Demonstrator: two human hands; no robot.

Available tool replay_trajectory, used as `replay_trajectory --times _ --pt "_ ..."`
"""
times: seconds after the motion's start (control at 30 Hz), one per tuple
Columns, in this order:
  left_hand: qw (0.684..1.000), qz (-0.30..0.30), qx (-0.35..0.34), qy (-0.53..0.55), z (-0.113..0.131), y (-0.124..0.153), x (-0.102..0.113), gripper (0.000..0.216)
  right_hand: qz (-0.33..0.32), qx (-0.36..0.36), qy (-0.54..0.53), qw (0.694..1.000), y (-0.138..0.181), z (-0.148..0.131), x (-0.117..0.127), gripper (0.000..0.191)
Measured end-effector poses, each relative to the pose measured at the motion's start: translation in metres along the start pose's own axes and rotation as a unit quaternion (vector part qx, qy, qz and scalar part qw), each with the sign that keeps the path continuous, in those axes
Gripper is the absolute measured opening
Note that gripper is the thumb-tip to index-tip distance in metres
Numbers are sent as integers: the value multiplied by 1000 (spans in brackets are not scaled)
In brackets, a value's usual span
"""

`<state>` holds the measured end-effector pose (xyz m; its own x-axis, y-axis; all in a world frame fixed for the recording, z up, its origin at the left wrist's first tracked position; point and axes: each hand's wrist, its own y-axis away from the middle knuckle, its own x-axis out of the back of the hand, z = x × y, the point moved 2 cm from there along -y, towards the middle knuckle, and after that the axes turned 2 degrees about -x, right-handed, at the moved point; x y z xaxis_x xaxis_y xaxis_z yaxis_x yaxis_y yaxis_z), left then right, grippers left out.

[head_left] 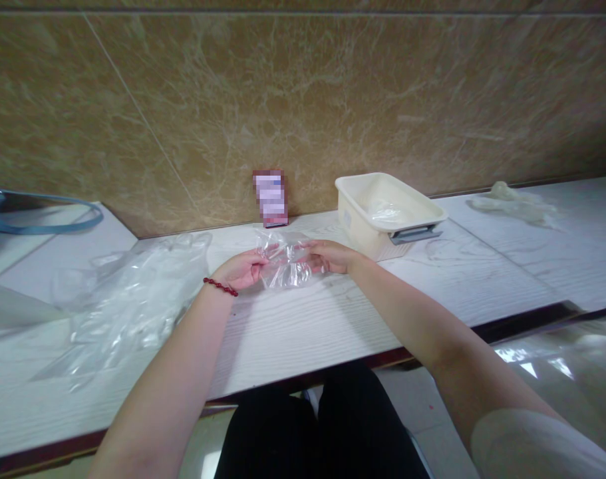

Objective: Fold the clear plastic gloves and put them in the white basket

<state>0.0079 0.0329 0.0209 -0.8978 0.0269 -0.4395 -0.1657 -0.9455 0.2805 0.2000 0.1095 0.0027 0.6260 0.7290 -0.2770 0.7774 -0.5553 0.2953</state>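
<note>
A clear plastic bag (289, 271) is stretched between my two hands, just above the white wood-grain table (303, 332). My left hand (243, 269), with a dark red bead bracelet at the wrist, pinches the bag's left side. On the other side, my right hand (330, 256) grips the bag, its fingers partly seen through the film. Left of my left forearm lies a loose heap of clear plastic bags (138, 306). Close to my right hand stands a cream plastic bin (367, 233) with a grey handle and some clear plastic inside.
A phone-like object (271, 198), its front blurred, leans on the brown marbled wall (283, 100) behind my hands. Crumpled, pale translucent plastic (517, 203) lies far right. At the far left is a blue-grey looped object (48, 229). The table's front edge runs just before my knees.
</note>
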Motion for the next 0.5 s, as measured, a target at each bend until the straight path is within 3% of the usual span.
replay_trajectory --times 0.13,0.3,0.5 --pt "1000 18 -7 -13 1 0 2 44 19 12 -6 1000 -2 1 1 23" --pt "998 56 -23 -17 -2 -5 7 30 54 58 -19 997 -5 1 1 3" --pt "998 24 -47 39 0 -4 5 27 80 82 -26 993 -7 2 3 9"
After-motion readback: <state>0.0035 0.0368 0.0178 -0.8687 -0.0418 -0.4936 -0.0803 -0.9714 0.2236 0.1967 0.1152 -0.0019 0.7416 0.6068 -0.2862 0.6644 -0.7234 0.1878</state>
